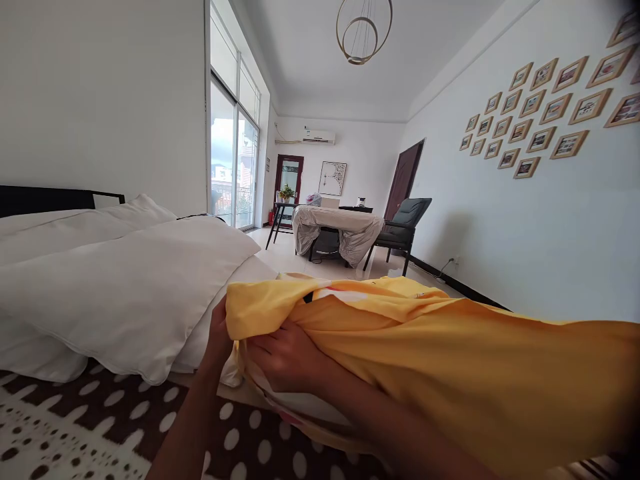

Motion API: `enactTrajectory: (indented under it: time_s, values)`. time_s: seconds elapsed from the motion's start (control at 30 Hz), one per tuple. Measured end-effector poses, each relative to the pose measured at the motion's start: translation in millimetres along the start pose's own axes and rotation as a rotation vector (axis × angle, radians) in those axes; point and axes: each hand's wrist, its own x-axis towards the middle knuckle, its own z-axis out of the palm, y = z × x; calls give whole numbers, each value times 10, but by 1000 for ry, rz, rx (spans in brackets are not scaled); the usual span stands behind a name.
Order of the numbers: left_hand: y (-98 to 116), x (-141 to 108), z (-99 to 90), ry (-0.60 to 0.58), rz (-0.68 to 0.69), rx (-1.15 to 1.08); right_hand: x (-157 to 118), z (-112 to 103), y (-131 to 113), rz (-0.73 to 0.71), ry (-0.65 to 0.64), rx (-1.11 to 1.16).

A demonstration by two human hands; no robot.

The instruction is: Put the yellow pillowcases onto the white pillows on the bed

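A large yellow cloth (450,360) with pink and white patches stretches from the middle to the right edge. My left hand (220,330) grips its left end, with the fingers partly hidden behind the fabric. Just to the right, my right hand (285,357) is closed on the cloth's folded edge, and the forearm passes under the yellow fabric. Below my right hand a pale inner side of the cloth shows.
White pillows (125,287) lie at the left on a brown and white dotted blanket (250,440). Beyond are a covered table (340,220), a black chair (403,227) and a stool with a plant (287,193). Picture frames (543,103) hang on the right wall.
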Motion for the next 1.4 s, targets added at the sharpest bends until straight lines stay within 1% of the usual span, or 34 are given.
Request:
enactTrajectory:
  time_s: [0.07,0.13,0.2,0.27,0.33,0.43,0.5,0.53,0.6,0.63,0.67,0.7,0.77,0.8,0.87,0.93,1.0,1.13,1.2,1.23,1.3,1.4]
  values:
    - [-25,-9,9,-13,2,10,33,-135,10,42,4,33]
    - [-38,-15,24,-34,-1,15,105,-302,59,127,23,15]
    - [-47,-14,27,-73,-13,6,196,-453,147,265,58,-71]
    - [-55,-2,11,-116,-26,-2,297,-548,250,416,75,-153]
    - [-57,21,-16,-134,-25,8,402,-582,341,544,28,-159]
    - [-21,49,-43,-92,5,62,565,-574,422,715,-115,-75]
    - [42,40,-30,-2,39,114,665,-576,453,792,-207,-25]
    - [83,23,-11,80,71,141,707,-585,467,812,-242,-7]
    - [177,-35,46,253,164,180,770,-614,502,819,-296,24]
    - [224,-70,79,297,204,189,791,-631,522,811,-317,38]
    - [267,-105,114,295,225,192,806,-646,541,797,-338,52]
    - [305,-138,146,253,226,190,819,-658,559,780,-360,63]
    - [359,-187,199,108,176,163,845,-670,588,751,-418,66]
    - [377,-205,219,59,152,143,861,-671,599,748,-450,61]
    - [401,-230,248,16,137,104,901,-670,617,767,-508,45]
    - [421,-254,271,13,133,90,937,-676,643,804,-527,52]
    - [446,-279,298,3,139,84,953,-705,681,827,-510,136]
    - [523,-331,360,-51,185,81,922,-832,752,873,-464,490]
    - [578,-364,380,-55,157,83,907,-902,749,879,-450,613]
    - [610,-383,384,-44,126,76,906,-932,734,868,-439,636]
    - [676,-426,380,35,89,60,921,-987,685,833,-397,590]
    - [766,-498,361,189,124,66,975,-1084,590,750,-319,442]
